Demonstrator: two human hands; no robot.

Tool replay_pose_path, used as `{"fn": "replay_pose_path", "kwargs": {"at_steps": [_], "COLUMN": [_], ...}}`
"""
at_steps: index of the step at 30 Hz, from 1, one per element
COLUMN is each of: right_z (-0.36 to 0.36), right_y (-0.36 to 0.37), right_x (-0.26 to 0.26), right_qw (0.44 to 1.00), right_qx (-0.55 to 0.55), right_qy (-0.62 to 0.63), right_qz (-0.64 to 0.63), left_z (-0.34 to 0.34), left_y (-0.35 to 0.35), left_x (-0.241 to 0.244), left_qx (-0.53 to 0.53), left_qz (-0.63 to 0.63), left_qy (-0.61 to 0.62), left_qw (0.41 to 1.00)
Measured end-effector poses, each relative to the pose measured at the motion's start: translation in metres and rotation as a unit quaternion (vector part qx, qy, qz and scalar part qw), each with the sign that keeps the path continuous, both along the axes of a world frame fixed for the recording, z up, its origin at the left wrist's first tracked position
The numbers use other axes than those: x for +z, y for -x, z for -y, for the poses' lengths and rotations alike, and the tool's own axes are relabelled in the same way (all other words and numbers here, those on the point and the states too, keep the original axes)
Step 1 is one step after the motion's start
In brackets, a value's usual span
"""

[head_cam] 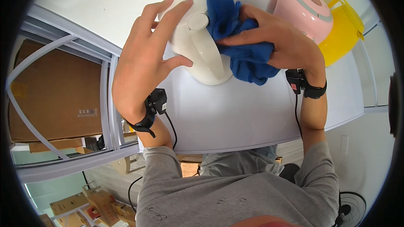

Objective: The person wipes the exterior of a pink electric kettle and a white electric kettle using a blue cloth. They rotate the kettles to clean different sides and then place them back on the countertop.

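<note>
A white lidded jug point(197, 49), perhaps an electric kettle, stands on the white table point(236, 113) with its handle point(210, 58) towards me. My left hand point(143, 50) grips it from the left, fingertips over the lid point(186, 3) and thumb near the base of the handle. In my right hand point(274, 34) is a bunched blue cloth point(243, 50), pressed to the jug's right side. My right index finger points along the cloth towards the handle. Folds of the cloth hide part of the jug's right side.
Right of my right hand stands a pink rounded appliance point(303, 12), with a yellow lidded pitcher point(341, 34) beside it. A white metal frame point(113, 101) borders the table's left, with a large cardboard box point(60, 94) beyond. Black wrist devices point(157, 101) trail cables. A fan point(352, 208) stands lower right.
</note>
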State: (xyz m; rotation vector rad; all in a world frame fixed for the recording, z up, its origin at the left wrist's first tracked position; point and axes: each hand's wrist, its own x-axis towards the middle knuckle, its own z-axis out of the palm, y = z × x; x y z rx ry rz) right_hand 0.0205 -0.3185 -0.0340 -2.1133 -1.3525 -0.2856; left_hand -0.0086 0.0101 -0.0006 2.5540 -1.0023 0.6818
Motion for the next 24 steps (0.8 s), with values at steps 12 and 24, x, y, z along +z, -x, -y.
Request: {"fn": "replay_pose_path", "kwargs": {"at_steps": [12, 24], "right_z": [-0.005, -0.003], "right_y": [-0.003, 0.011], "right_x": [-0.010, 0.017], "right_qw": [0.993, 0.978], "right_qx": [-0.087, -0.133], "right_qy": [0.006, -0.090], "right_qz": [0.085, 0.137], "left_z": [0.006, -0.002], "left_y": [0.006, 0.010], "left_x": [0.001, 0.005], "left_qx": [0.049, 0.082], "left_qz": [0.022, 0.070], "left_qy": [0.004, -0.026], "left_qw": [0.999, 0.994]}}
